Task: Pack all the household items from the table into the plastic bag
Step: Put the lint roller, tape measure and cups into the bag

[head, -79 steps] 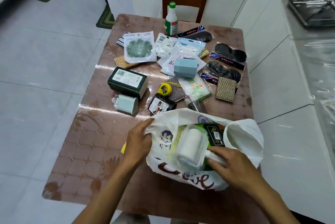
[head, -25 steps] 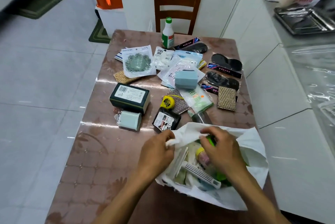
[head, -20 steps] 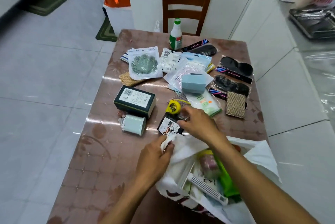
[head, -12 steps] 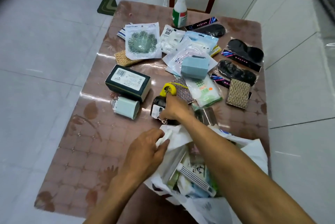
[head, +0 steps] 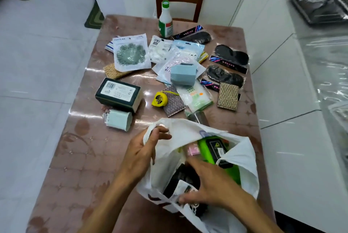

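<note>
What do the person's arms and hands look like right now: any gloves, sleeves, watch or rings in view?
Both arms are bare from the bottom edge of the frame to the fingertips: no sleeve or cuff shows. The left hand and the right hand wear no gloves. No watch, bracelet or strap shows at either wrist, and no ring on the fingers in view, though the right hand is somewhat motion-blurred, so small details there are uncertain.

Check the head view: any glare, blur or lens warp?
Head view: window glare streaks the glossy table beside the dark box; the right hand inside the plastic bag is motion-blurred; wide-angle warp bends the floor tile lines at left.
</note>
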A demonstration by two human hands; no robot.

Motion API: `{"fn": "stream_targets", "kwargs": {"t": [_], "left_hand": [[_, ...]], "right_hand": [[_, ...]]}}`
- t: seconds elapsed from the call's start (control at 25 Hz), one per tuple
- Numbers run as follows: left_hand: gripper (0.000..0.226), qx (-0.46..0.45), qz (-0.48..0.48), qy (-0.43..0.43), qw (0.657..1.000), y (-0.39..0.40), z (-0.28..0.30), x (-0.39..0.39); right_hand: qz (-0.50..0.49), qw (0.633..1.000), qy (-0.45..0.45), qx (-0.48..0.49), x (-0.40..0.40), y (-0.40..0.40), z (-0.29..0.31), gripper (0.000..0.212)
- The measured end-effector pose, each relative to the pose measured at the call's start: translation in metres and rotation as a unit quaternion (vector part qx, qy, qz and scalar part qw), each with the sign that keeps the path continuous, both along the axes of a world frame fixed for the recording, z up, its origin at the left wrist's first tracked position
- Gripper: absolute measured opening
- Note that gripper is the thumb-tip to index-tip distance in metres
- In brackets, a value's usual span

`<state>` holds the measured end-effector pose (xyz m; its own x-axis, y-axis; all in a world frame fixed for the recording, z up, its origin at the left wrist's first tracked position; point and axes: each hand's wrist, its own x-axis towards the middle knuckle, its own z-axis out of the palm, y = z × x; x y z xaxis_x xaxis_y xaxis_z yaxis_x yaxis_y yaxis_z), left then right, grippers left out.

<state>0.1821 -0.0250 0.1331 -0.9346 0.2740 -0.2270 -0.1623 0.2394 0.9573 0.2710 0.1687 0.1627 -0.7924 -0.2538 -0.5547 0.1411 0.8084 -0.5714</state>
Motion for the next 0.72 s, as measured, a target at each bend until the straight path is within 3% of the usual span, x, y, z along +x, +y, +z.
{"fn": "stream_targets", "kwargs": {"t": [0.08,0.16,0.24,0.32,0.4,0.48,0.6,0.72], "left_hand": [[0.026,0.005,-0.013,0.008,1.0,0.002,0.001,0.002],[0.021,-0.006,-0.013,0.023,1.0,0.004,0.001,0.005],[0.019,-0.011,-0.011,0.042,0.999,0.004,0.003,0.006],[0.02,-0.023,-0.012,0.055,0.998,0.004,0.008,0.008],[0.019,-0.036,-0.008,0.071,0.997,0.003,0.013,0.008],[0.021,-0.038,0.003,0.076,0.996,0.0,0.017,0.008],[0.026,-0.012,0.03,0.062,0.998,-0.002,0.018,0.006],[0.03,0.015,0.047,0.036,0.998,0.002,0.009,0.003]], "right_hand": [[-0.026,0.999,0.04,-0.018,-0.01,-0.005,0.003,0.055],[-0.164,0.98,0.077,-0.08,-0.038,0.013,-0.002,0.039],[-0.261,0.958,0.118,-0.008,-0.084,0.045,-0.034,0.037],[-0.253,0.961,0.031,0.103,-0.124,0.067,-0.078,0.058],[-0.257,0.957,-0.098,0.09,-0.139,0.073,-0.119,0.082],[-0.281,0.95,-0.123,0.055,-0.141,0.065,-0.133,0.08],[-0.38,0.925,0.019,0.013,-0.141,0.061,-0.104,0.084],[-0.445,0.855,0.193,-0.186,-0.125,0.071,-0.039,0.074]]}}
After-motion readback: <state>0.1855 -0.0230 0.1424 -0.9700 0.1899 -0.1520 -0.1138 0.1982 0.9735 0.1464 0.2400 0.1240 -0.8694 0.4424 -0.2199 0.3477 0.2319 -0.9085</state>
